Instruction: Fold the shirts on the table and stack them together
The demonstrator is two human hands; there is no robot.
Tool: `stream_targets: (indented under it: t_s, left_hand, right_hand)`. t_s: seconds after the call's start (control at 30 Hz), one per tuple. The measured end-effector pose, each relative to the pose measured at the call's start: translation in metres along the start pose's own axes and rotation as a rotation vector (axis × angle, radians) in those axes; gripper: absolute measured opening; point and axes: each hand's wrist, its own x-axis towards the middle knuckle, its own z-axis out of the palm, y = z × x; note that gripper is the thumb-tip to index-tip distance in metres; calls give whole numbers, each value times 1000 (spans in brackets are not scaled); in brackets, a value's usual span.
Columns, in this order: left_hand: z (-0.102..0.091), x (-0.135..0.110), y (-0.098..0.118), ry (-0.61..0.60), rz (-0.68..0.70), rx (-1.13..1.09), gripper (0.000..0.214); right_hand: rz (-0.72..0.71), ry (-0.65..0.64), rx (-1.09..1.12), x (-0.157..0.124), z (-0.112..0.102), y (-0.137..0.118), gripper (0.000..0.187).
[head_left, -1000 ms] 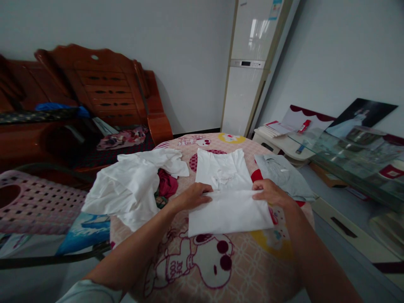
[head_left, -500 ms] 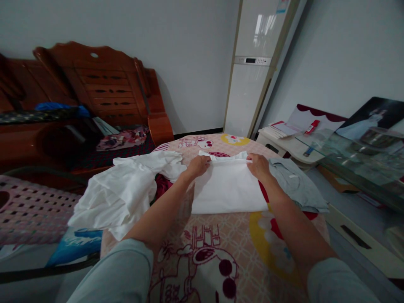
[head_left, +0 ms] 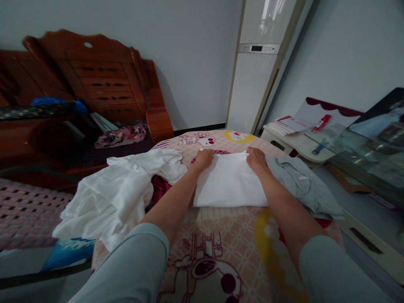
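both hands hold the far corners of a folded white cloth (head_left: 231,181).
the left hand (head_left: 203,159) and right hand (head_left: 256,159) curl over its far edge; it lies flat on the round table (head_left: 240,229), between a rumpled white pile (head_left: 115,202) to the left and grey clothing (head_left: 304,183) to the right.

White garment (head_left: 230,181) folded to far edge, neckline now covered.

Matt cloth white garment (head_left: 230,181), glossy varnished wooden chair (head_left: 107,84), smooth shiny glass shelf (head_left: 360,162)
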Motion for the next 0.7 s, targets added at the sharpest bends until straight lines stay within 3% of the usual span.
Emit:
stream_targets:
  t_s: [0.17,0.23,0.37,0.5,0.6,0.7]
  left_hand:
    - [18,-11,-1,220,28,-103,40]
    - [19,-18,-2,251,59,-167,42]
    - [22,-34,2,72,207,-244,42]
    - [29,-49,10,-53,315,-168,49]
    - [25,-53,11,-96,282,-187,50]
    - [14,-57,3,-64,199,-280,48]
  right_hand:
    - [10,-17,-17,-15,14,-2,44]
    - [-25,8,4,-24,15,-3,44]
    - [-173,-65,69,-42,23,-3,40]
    - [-266,-151,70,-53,34,0,46]
    - [-234,-162,124,-56,31,4,44]
    - [-107,-125,230,-62,16,14,42]
